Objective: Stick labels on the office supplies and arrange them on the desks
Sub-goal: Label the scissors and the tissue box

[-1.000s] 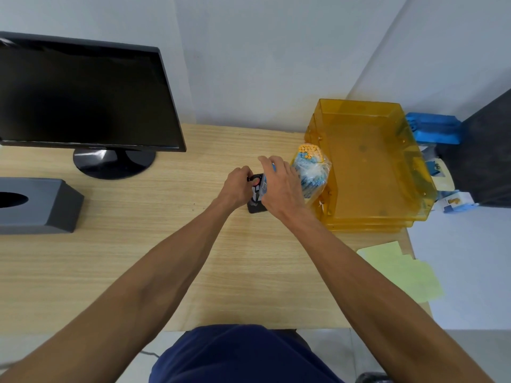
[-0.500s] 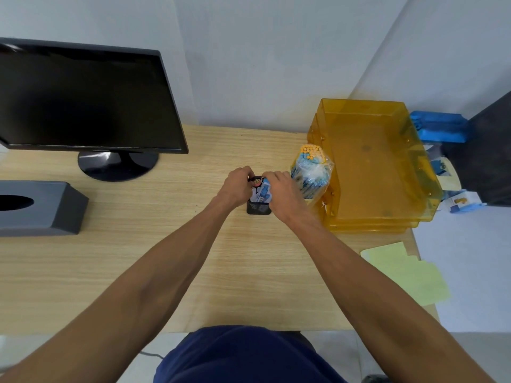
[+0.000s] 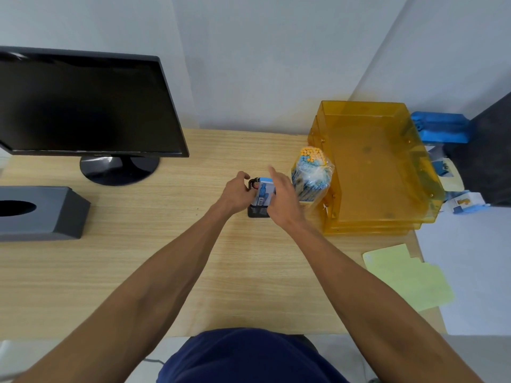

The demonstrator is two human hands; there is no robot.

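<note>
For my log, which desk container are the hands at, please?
The small black mesh holder, between left hand and right hand; not the amber trays or grey box.

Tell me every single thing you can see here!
desk: one, light wood, under everything
monitor: one, black, back left of the desk
tissue box: one, grey, left edge
holder: one, black mesh, mid-desk
pack: one, blue and white, standing in the holder
pencils: one wrapped bundle, blue with orange ends, upright between holder and trays
trays: a stack, number unclear, see-through orange, back right
papers: about two, pale green, front right corner
blue box: one, blue, off the desk beyond the trays
left grip: one, holds the holder's left side
right grip: one, over the pack, index finger raised
</note>
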